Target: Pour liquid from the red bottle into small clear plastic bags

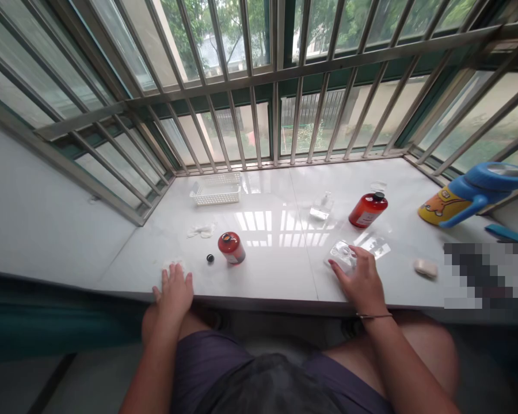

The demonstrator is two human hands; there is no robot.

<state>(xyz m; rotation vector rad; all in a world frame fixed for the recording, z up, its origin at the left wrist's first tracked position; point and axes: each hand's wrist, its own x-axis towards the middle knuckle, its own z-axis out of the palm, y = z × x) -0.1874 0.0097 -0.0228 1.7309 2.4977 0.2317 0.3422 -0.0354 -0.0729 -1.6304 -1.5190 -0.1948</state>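
Head view shows the person's left hand (175, 287) nearest, left of the open red bottle (232, 249), fingers spread flat over a thin white scrap (174, 266). Right of that bottle, the right hand (363, 282) has thumb and fingers closed about a clear plastic container (342, 256); its contents are too glassy to make out. A black cap (210, 259) lies just left of the open red bottle, so its opening looks done and its cap is not back on. Whether anything has passed between container and bottle cannot be told. Farther right of it, a second red bottle (366, 211) wears its cap, apparently unopened; well beyond it sits a white basket (216, 199).
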